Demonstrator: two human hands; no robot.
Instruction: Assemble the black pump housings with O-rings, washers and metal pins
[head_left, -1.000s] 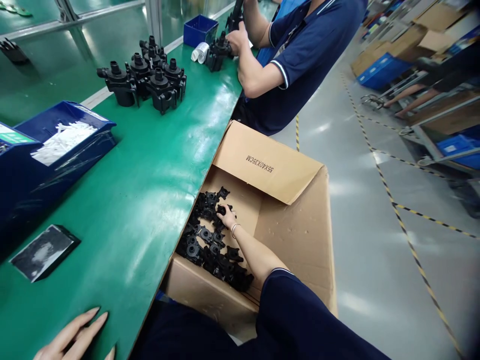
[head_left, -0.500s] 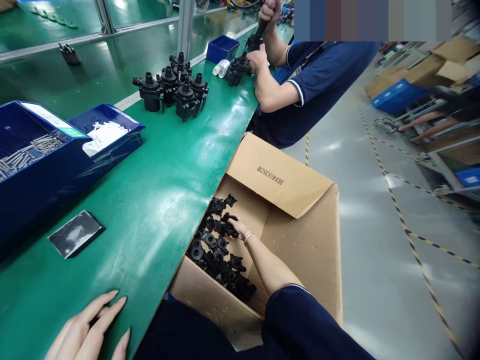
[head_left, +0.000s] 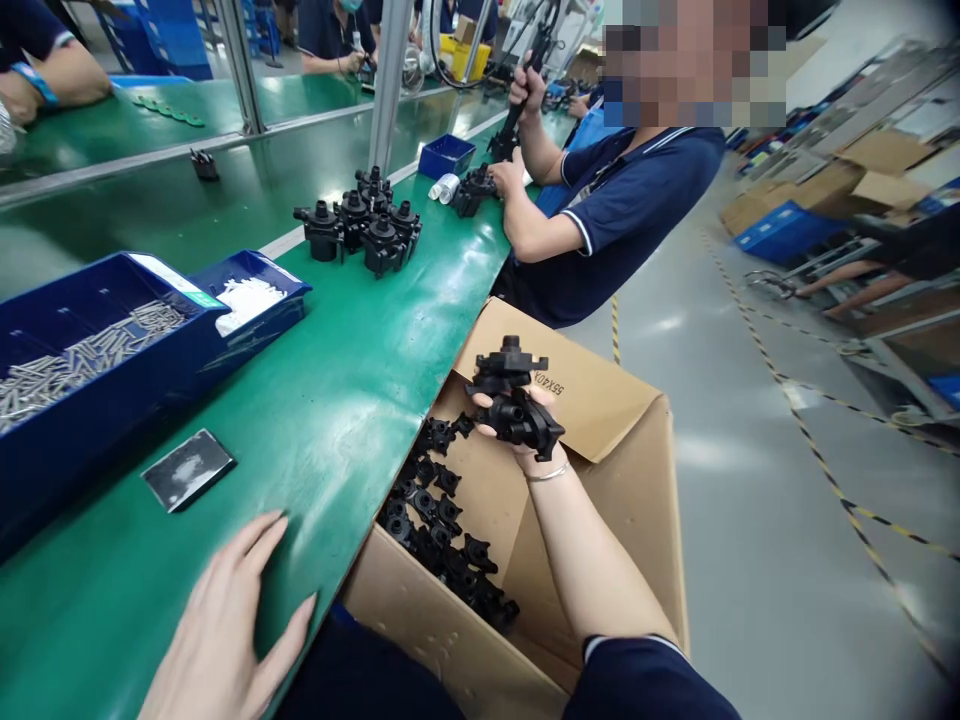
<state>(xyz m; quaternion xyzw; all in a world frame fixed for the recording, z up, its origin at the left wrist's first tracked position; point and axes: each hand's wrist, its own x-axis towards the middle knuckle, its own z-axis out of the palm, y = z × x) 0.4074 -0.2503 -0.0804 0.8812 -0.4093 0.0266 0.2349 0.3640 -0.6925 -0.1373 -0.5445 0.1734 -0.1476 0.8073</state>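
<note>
My right hand [head_left: 525, 440] is raised above an open cardboard box [head_left: 600, 500] and is closed on two black plastic housings [head_left: 512, 395], one stacked on the other. Several more black housings [head_left: 439, 520] lie in the box against its left wall. My left hand [head_left: 225, 625] rests flat on the green table [head_left: 330, 420] near its front edge, fingers stretched out and holding nothing.
Blue bins with metal pins [head_left: 75, 355] and white parts [head_left: 247, 297] stand at the left. A small dark card [head_left: 187, 469] lies near my left hand. A cluster of assembled black units [head_left: 364, 225] stands farther along. A seated co-worker [head_left: 600, 210] works beside the box.
My right hand has come up out of the box with black housings in it. The view has tilted upward, and my left hand now shows further onto the table.
</note>
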